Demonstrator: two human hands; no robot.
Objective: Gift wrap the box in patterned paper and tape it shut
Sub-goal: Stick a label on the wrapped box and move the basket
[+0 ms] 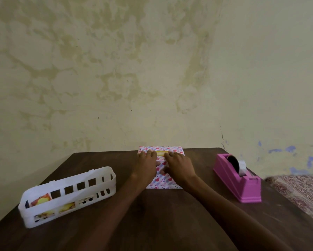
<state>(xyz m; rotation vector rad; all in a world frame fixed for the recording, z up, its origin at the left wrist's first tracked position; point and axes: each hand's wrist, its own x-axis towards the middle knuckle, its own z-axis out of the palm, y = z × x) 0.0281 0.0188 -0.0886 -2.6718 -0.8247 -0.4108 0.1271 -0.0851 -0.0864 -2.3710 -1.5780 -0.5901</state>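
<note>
A sheet of heart-patterned paper [167, 182] lies flat at the far middle of the dark wooden table [152, 214]. A small yellow box [160, 153] sits on the paper near its far edge, mostly hidden behind my fingers. My left hand [146, 166] and my right hand [179, 166] lie side by side on the paper, fingertips touching the box from the near side. A pink tape dispenser [240, 180] with a roll of tape stands to the right of the paper.
A white slotted plastic basket [68, 194] holding yellow printed packets sits at the left of the table. A stained wall rises just behind the table's far edge. A patterned cloth [304, 192] lies beyond the table's right edge.
</note>
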